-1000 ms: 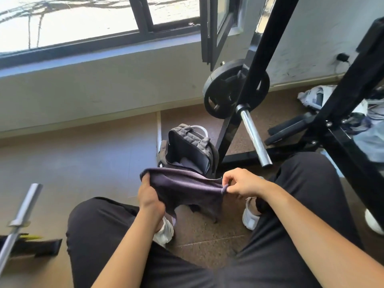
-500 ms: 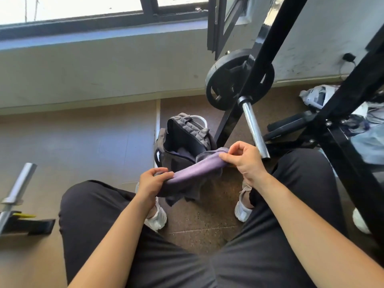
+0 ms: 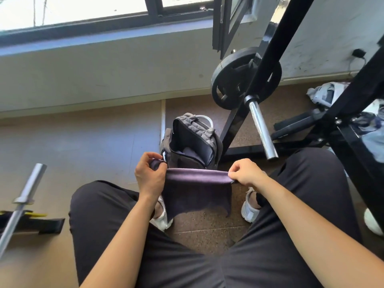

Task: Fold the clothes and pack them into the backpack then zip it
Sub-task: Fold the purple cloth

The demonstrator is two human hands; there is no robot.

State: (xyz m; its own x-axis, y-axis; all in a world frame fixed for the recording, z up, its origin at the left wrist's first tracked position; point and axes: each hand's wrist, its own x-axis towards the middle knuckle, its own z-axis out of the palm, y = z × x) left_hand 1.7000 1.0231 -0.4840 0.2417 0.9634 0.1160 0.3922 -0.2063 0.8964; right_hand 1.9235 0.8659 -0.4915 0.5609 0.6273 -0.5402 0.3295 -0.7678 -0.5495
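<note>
A dark purple-grey cloth point(image 3: 197, 190) is held stretched level between the knees, just at 6 o'clock of the open grey fabric backpack point(image 3: 193, 134), its lower part hanging free above the floor. Its left top corner is pinched by the left hand point(image 3: 149, 175) between thumb and curled fingers. The right end of its folded top edge is pinched by the right hand point(image 3: 247, 173) between thumb and forefinger, with the other fingers curled in.

The backpack is stood upright on the floor at the view's centre, its main compartment unzipped, and dark fabric is seen inside. A small white mark on its front is too small to be read.

The floor is laid in two surfaces: smooth tan flooring point(image 3: 83, 142) towards 9 o'clock and speckled brown flooring point(image 3: 207, 231) under the white shoes point(image 3: 163, 219). A pale wall point(image 3: 104, 75) under a dark-framed window point(image 3: 104, 26) is seen at 11 o'clock. A black steel rack point(image 3: 276, 46) with a black weight plate point(image 3: 228, 80) and a chrome bar end point(image 3: 260, 127) is placed at 1 o'clock. A second chrome bar point(image 3: 25, 196) is seen at 8 o'clock, and crumpled white and grey clothes point(image 3: 324, 94) at 2 o'clock.
</note>
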